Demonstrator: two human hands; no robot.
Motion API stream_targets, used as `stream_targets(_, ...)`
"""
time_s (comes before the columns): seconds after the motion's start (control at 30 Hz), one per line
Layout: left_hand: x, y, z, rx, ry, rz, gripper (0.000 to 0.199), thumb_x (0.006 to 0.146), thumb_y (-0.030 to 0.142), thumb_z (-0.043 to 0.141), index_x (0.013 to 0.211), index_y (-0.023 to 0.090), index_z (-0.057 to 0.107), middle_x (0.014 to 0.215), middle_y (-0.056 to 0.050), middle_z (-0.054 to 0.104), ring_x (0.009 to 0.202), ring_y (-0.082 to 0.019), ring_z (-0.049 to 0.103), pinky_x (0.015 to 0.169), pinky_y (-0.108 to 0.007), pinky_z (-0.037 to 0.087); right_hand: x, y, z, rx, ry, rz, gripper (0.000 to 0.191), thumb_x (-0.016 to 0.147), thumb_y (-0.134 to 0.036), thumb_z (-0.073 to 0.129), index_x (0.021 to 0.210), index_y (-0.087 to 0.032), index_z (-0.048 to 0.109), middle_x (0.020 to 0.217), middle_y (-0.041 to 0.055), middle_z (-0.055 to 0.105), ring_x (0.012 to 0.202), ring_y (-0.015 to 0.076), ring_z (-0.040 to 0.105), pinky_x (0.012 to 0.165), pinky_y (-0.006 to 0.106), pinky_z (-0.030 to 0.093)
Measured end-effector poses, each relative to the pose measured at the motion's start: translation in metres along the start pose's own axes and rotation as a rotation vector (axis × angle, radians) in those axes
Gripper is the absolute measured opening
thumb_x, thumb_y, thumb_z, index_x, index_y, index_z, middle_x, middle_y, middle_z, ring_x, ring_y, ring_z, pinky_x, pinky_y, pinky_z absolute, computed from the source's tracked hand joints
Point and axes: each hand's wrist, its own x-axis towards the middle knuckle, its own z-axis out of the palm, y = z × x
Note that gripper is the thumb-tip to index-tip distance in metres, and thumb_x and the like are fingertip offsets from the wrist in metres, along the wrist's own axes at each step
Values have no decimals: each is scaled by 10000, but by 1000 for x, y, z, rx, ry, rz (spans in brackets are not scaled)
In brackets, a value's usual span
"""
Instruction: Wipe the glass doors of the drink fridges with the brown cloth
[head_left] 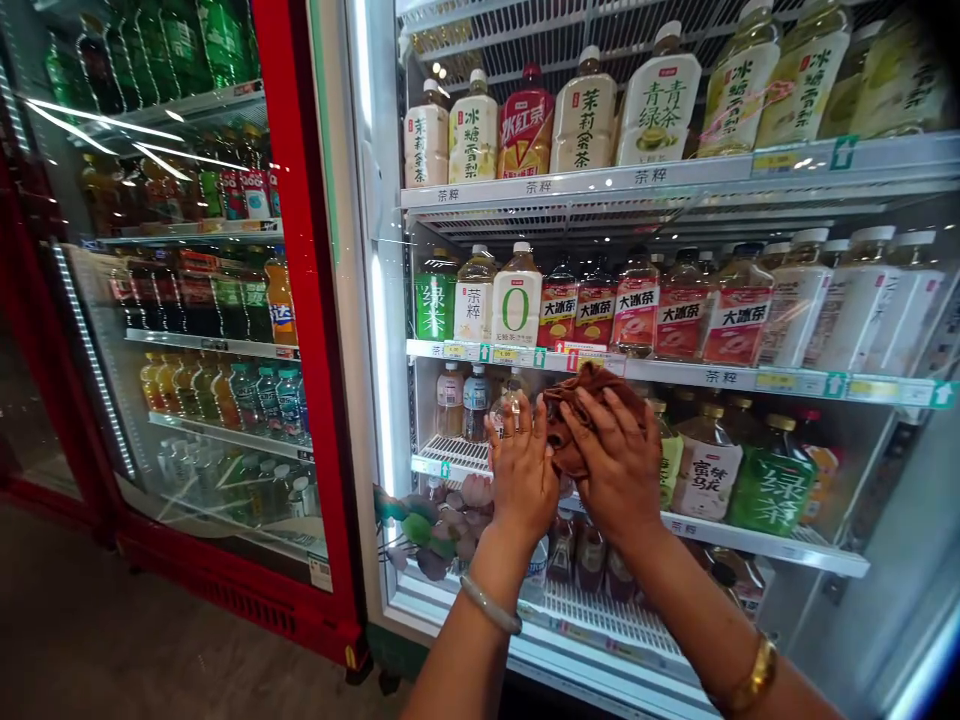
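A crumpled brown cloth [577, 420] lies under my right hand [619, 460], pressed toward the glass door [465, 215] of a lit drinks fridge. The fingers of that hand curve over the cloth and hold it. Just left of it, my left hand [525, 475] is raised with its fingers stretched upward and holds nothing. Its palm side faces the glass and cannot be seen. Behind both hands, bottled drinks stand on the shelves, partly hidden by the hands and cloth.
Rows of tea bottles [585, 115] fill the fridge shelves. On the left stands a red-framed fridge [300, 250] with more bottles. Dark round leaf shapes [442, 530] show on the lower glass. The floor [150, 630] is at lower left.
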Motion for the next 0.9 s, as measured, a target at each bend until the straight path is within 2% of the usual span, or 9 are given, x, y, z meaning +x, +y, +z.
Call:
stream_targets(0.13, -2, 13, 8, -22, -13, 37, 763, 1024, 152, 356, 1684, 244, -16, 1755, -91, 81, 1630, -252, 20, 1326, -606, 69, -26, 0, 2, 7, -2, -44, 510, 984, -237, 565, 1491, -294, 539, 1520, 24, 596, 1514, 221, 420, 1345, 532, 140)
stream_targets(0.27, -3, 22, 12, 3, -9, 12, 766, 1025, 163, 367, 1685, 242, -15, 1755, -100, 53, 1627, -265, 26, 1313, -618, 18, -60, 28, -19, 13, -34, -6, 538, 990, -245, 568, 1521, -303, 504, 1515, 52, 598, 1515, 239, 422, 1330, 586, 155)
stream_targets(0.37, -3, 31, 15, 11, -8, 18, 792, 1015, 157, 374, 1682, 238, -46, 1756, -102, 69, 1628, -260, 20, 1302, -622, -23, -60, 49, -36, -26, 12, 140, 563, 980, -311, 602, 1532, -325, 493, 1553, 72, 557, 1530, 283, 403, 1312, 628, 179)
stream_targets(0.47, -4, 43, 19, 26, -34, 29, 792, 1010, 156, 374, 1682, 221, -40, 1757, -107, 82, 1628, -266, -9, 1290, -643, -39, -46, 53, -42, -49, 24, 249, 589, 977, -313, 593, 1553, -321, 470, 1602, 76, 498, 1561, 312, 350, 1305, 644, 185)
stream_targets(0.57, -7, 54, 25, 38, -74, 53, 779, 1007, 158, 374, 1685, 223, -3, 1756, -100, 117, 1633, -263, -9, 1272, -667, -84, -41, 45, -37, -22, -41, 201, 579, 968, -269, 574, 1539, -315, 486, 1616, 54, 484, 1574, 296, 326, 1319, 632, 142)
stream_targets(0.7, -12, 62, 32, 35, -117, 109, 774, 1000, 146, 362, 1687, 230, 14, 1754, -89, 140, 1636, -243, -6, 1263, -661, -132, -59, 39, -32, 37, -72, 92, 516, 962, -238, 575, 1472, -310, 555, 1539, 37, 575, 1527, 252, 409, 1334, 579, 145)
stream_targets(0.8, -12, 65, 35, 36, -112, 81, 781, 1012, 157, 358, 1683, 243, -32, 1759, -82, 100, 1634, -251, -27, 1260, -670, -126, -79, 52, -38, 49, 3, 52, 545, 948, -232, 622, 1479, -329, 550, 1441, 37, 656, 1466, 246, 486, 1318, 560, 228)
stream_targets(0.9, -11, 73, 38, 28, -102, 54, 802, 1015, 173, 381, 1679, 263, -61, 1761, -81, 48, 1633, -281, -5, 1260, -689, -95, -88, 73, -49, -1, 66, 71, 638, 925, -228, 666, 1522, -384, 502, 1437, 30, 654, 1443, 266, 504, 1297, 584, 273)
